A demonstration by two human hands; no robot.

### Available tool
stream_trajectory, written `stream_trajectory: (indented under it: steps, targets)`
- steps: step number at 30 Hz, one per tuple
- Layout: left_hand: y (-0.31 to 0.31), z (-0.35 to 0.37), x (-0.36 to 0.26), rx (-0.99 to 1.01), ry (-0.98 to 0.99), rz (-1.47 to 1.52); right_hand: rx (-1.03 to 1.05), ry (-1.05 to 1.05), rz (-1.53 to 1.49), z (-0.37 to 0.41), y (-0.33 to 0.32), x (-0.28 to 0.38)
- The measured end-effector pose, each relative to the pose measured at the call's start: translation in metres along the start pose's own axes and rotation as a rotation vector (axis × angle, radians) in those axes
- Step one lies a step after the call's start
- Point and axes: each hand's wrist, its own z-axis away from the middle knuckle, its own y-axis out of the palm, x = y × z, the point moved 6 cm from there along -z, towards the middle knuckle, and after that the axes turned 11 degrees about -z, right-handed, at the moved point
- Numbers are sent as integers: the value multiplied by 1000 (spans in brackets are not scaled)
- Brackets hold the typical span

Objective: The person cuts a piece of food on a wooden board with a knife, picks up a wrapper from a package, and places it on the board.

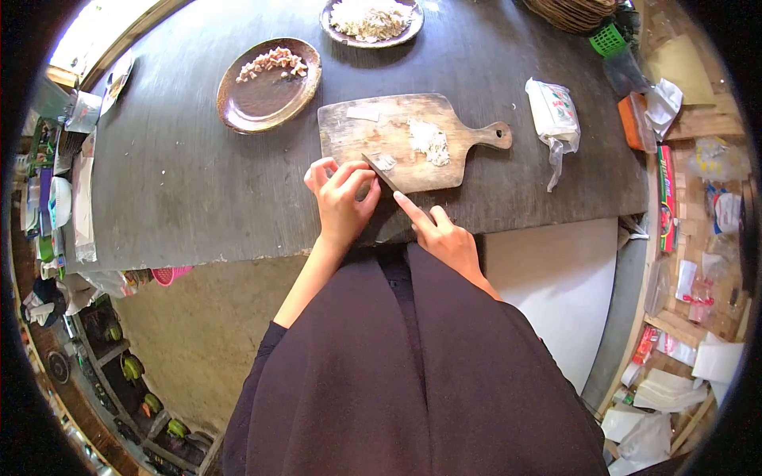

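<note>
A wooden cutting board point(389, 135) with a handle lies on the dark table. My right hand point(448, 242) grips a knife point(379, 172), its index finger stretched along the top; the blade points up and left over the board's front edge. My left hand point(343, 198) rests at the board's front left corner with fingers curled, close to the blade; what they hold, if anything, is hidden. Beside the blade lie thin white slices point(384, 162). A heap of chopped white pieces point(429, 143) sits near the handle, and a flat white piece point(363, 114) at the back left.
Behind the board stand a brown plate point(266, 103) with diced pinkish pieces and another plate point(325, 22) heaped with pale chopped food. A white plastic packet point(553, 111) lies on the right. Containers and an orange-filled box point(637, 120) line the right edge.
</note>
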Motion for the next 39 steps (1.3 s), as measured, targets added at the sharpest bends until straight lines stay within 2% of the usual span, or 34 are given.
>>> stream_trajectory:
  steps: [39]
  targets:
    - [-2, 0, 1, -10, 1, -7, 50, 25, -81, 3, -6, 4]
